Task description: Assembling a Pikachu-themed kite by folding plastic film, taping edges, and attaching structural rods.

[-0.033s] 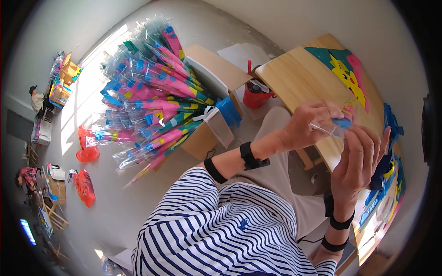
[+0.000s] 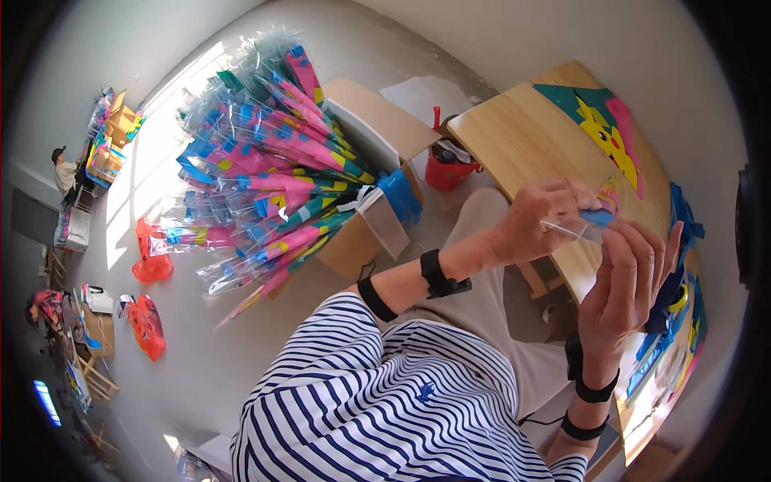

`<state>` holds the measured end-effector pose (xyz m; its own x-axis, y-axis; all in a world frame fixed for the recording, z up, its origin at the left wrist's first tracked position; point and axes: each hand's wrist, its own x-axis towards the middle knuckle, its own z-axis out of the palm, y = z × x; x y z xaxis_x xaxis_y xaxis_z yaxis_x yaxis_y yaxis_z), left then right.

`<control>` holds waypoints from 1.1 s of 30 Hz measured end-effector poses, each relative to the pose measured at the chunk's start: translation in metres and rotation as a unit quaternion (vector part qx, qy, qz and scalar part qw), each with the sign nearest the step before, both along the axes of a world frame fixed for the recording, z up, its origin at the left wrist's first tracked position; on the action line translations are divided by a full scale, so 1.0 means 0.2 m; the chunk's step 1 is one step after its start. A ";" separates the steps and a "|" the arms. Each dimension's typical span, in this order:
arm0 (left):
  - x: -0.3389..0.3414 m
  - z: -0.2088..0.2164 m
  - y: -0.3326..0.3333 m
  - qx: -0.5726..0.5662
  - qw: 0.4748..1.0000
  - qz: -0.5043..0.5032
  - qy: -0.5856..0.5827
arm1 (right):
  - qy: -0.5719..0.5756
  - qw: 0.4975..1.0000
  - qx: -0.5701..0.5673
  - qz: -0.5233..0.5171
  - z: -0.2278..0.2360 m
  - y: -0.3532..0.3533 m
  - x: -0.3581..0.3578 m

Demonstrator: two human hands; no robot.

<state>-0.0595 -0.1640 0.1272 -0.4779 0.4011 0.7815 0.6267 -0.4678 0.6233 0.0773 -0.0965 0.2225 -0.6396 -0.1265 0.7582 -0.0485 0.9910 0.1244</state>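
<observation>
A big fan of clear-wrapped, folded pink, blue, green and yellow bundles (image 2: 281, 165) spreads out to the left of the person, their narrow ends gathered at an open cardboard carton (image 2: 345, 253). These look finished, to judge by their wrapping. The wooden bench (image 2: 510, 132) stands on the other side. Along its far end lies a cartoon-figure panel (image 2: 602, 136), green and pink with a yellow animal, spread flat and unwrapped, so it appears not yet dealt with; the same seems true of the loose blue fabric (image 2: 683, 213) by the bench's right edge. More blue fabric hangs over the carton's rim. Between carton and bench sits a red bucket (image 2: 450, 170) with things in it.

The left hand (image 2: 542, 217) has its fingers bent close around one end of a small clear plastic sleeve (image 2: 572, 228); the right hand (image 2: 622, 269) pinches the other end with its fingertips, palm raised. The sleeve is held above the bench's near edge, blue and pink material showing at it. This piece looks partway through; whether the sleeve is sealed cannot be told.
</observation>
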 end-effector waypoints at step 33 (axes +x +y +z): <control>-0.44 -0.03 -2.25 -0.043 0.675 0.713 -0.185 | -0.064 0.991 -0.118 0.015 -0.22 0.04 0.01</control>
